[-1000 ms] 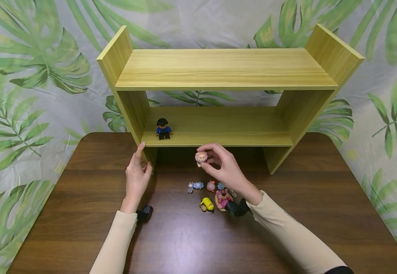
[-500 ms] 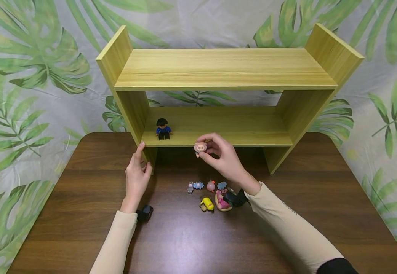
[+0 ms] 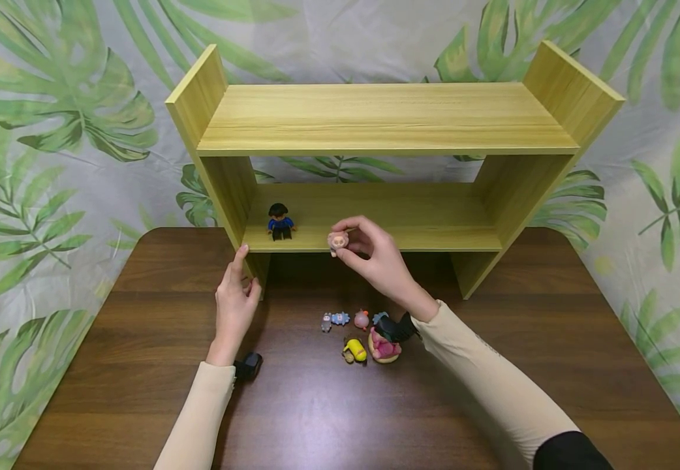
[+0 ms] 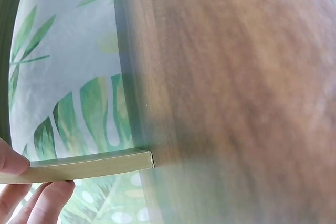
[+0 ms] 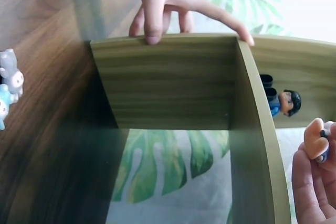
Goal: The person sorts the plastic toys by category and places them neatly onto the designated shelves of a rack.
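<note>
My right hand (image 3: pixel 386 262) pinches a small pink figurine (image 3: pixel 337 241) between thumb and fingertips. It holds the figurine at the front edge of the middle board of a yellow wooden shelf (image 3: pixel 387 124); contact with the board cannot be made out. A toy figure (image 3: pixel 280 223) with black hair and a blue top stands at that board's left end. At the shelf's left side, my left hand (image 3: pixel 236 307) grips the side panel (image 4: pixel 89 167), thumb on the inner face and fingers on the outer. Its index finger reaches to the middle board's corner.
Below the shelf, several small figurines lie on the brown table (image 3: pixel 158 365): a grey one (image 3: pixel 325 322), a blue one (image 3: pixel 340 318), a pink round one (image 3: pixel 361 319), a yellow one (image 3: pixel 355 350). A pink bear (image 3: pixel 384 350) is partly covered by the right wrist camera (image 3: pixel 395 328).
My right hand has risen and moved slightly left with the pink figurine, from below the middle board up to its front edge. My left hand has stayed on the side panel.
</note>
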